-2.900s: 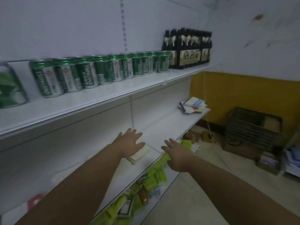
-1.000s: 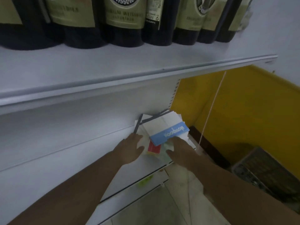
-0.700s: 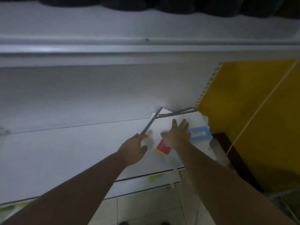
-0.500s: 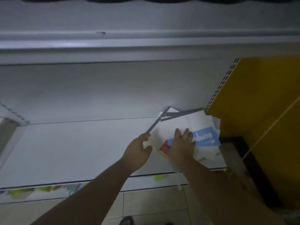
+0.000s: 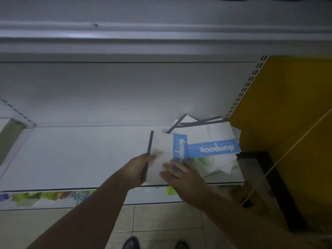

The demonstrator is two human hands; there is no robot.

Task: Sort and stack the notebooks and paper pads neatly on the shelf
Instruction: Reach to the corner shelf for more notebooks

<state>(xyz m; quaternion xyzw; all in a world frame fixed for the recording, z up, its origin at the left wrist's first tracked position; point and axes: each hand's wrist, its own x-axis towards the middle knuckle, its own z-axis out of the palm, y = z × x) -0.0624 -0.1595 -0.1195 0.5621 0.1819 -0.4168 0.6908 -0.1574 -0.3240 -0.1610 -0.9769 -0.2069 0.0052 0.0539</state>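
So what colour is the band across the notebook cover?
Light blue band, white lettering; head view.

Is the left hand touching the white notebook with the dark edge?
Touching. The head view shows the left hand gripping the white notebook at its dark edge, thumb lying over the cover.

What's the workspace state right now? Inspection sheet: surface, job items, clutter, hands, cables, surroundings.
Surface: white shelf, notebooks bunched at its right end.
Job's things: white notebook with dark spine overlaps the left side of the loose notebook pile; blue-banded notebook lies askew on top of the pile.
Clutter: green packets on the shelf below, blurred.
Grippers: left hand grips the dark spine; right hand rests flat on that cover.
Cables: thin pale cord slants across the yellow wall.
Surroundings: tiled floor, upper shelf edge.
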